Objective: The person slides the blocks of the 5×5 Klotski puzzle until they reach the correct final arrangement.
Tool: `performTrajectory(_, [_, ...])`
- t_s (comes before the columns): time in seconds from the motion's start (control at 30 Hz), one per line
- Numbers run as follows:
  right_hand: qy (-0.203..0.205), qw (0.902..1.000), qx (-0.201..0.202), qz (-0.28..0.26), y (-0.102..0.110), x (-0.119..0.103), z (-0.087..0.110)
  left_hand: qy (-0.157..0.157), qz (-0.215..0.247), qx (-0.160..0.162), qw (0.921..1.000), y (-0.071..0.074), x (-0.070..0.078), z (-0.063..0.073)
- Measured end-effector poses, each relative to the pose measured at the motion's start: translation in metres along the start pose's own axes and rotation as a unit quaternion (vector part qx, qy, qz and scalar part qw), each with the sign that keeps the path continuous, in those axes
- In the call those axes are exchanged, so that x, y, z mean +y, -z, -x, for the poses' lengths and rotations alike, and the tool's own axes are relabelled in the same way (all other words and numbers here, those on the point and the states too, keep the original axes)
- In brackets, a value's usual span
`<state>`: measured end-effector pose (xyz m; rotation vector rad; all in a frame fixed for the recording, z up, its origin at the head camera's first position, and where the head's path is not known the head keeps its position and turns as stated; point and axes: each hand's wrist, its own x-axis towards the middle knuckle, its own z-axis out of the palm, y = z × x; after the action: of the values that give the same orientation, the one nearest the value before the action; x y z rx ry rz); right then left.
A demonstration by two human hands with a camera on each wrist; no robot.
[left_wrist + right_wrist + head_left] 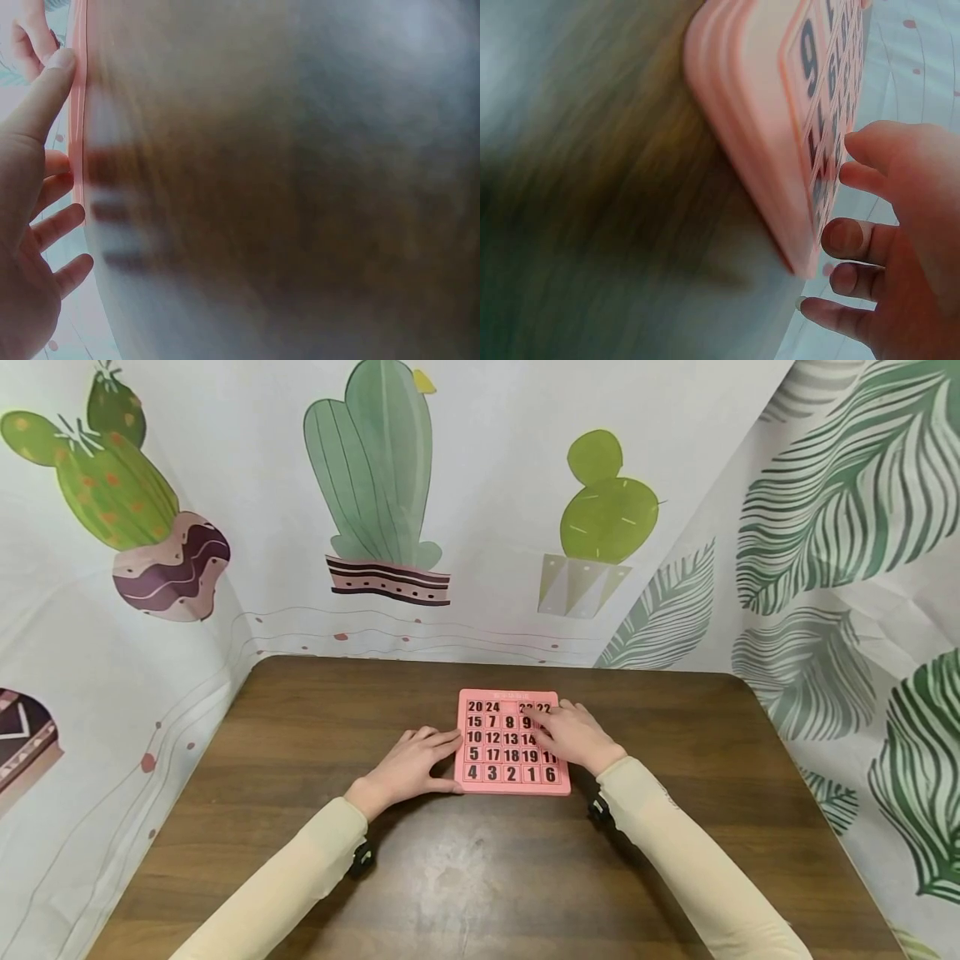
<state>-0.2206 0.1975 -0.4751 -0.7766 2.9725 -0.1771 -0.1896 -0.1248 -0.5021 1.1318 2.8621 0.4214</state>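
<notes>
A pink sliding number puzzle [492, 754] with black numbers lies flat on the brown table. A gap shows in its top row, between 24 and 23. My left hand [408, 764] rests at the puzzle's left side, thumb near the lower left corner and fingers extended along the edge. In the left wrist view the thumb of that hand [26, 202] touches the pink rim [80, 112]. Over the puzzle's right side, my right hand [577, 735] has fingertips at the tiles by 23, 9 and 14, covering some numbers. The right wrist view shows its fingers loosely bent beside the board [742, 127].
The wooden table [300, 718] has rounded far corners. Behind it hangs a white cloth [495, 510] printed with cacti and leaves. A dark wrist strap [362, 858] is on the left sleeve, another strap [599, 810] on the right.
</notes>
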Motion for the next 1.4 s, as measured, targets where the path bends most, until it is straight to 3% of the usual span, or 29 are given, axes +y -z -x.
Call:
performTrajectory(0.3, [0.026,0.9996,0.013,0.004,-0.001,-0.020,-0.013,-0.002,0.001,0.000,1.0000,0.000,0.001,-0.001])
performTrajectory(0.63, [0.027,0.9992,-0.008,0.028,0.002,-0.037,-0.025,0.001,0.003,-0.003,1.0000,0.001,0.003,-0.001])
performTrajectory(1.4, [0.009,0.9999,-0.001,0.005,0.000,-0.020,-0.012,0.006,0.006,-0.002,1.0000,0.001,0.000,0.000])
